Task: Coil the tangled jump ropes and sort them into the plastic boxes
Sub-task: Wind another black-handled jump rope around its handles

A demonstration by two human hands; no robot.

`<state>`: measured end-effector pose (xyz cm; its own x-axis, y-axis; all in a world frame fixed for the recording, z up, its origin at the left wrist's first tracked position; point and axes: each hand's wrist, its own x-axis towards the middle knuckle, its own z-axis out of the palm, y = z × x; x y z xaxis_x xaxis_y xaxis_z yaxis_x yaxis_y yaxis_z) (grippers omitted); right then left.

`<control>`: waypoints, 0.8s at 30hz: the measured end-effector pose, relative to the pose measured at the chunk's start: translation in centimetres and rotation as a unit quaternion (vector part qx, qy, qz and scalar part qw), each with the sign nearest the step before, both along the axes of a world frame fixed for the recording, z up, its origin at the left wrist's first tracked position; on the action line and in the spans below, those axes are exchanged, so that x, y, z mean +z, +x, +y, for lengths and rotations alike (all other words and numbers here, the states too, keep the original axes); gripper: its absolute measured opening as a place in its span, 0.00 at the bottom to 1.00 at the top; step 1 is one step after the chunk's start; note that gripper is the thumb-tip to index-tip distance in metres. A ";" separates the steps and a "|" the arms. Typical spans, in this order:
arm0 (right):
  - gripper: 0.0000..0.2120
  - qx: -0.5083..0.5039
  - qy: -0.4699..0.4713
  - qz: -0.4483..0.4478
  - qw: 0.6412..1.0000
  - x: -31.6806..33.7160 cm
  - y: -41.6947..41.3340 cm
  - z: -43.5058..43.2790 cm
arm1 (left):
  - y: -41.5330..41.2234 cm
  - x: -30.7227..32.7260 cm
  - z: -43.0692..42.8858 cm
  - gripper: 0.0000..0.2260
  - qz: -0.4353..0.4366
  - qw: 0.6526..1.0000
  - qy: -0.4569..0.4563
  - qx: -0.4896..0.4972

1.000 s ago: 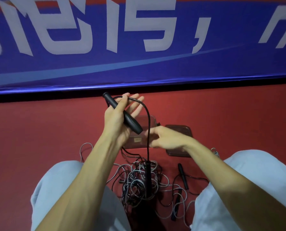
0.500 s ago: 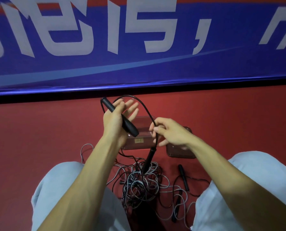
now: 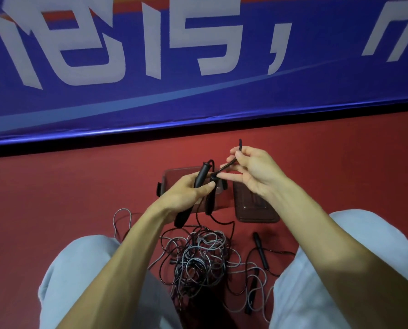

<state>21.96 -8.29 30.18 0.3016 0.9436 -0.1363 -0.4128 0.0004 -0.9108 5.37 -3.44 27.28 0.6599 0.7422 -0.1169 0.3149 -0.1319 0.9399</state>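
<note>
- Clamped in the left hand are both black handles of one rope, side by side, thumb pressed across them — a sensible way to anchor the ends so the cord can be wound from one fixed point.
- Below that fist, the tangled pile of black and grey cords sits on the red floor between the knees, and the held rope's cord trails down into it, so it isn't free yet.
- Behind the hands, a clear plastic box waits open, close enough to drop a coil straight in.
- Up goes the right hand, fingers pinching a loop of black cord just above the handles — looks like the first turn of a coil.
- Just right of the box lies a brown lid, flat on the floor.
- Near the right knee, a loose handle rests untouched.
</note>
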 end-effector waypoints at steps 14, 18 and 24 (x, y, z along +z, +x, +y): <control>0.21 -0.147 -0.071 -0.479 0.862 0.2 1.4 -1.1 | -0.6 -0.2 0.1 0.07 0.241 0.901 0.361 0.028; 0.16 -0.094 0.019 -0.526 0.845 -0.4 0.6 -0.4 | -0.3 0.5 -0.7 0.09 0.259 0.833 0.488 0.034; 0.34 0.131 -0.088 -0.461 0.873 -0.8 0.3 -0.4 | -0.5 0.6 -0.5 0.11 0.271 0.820 0.502 0.052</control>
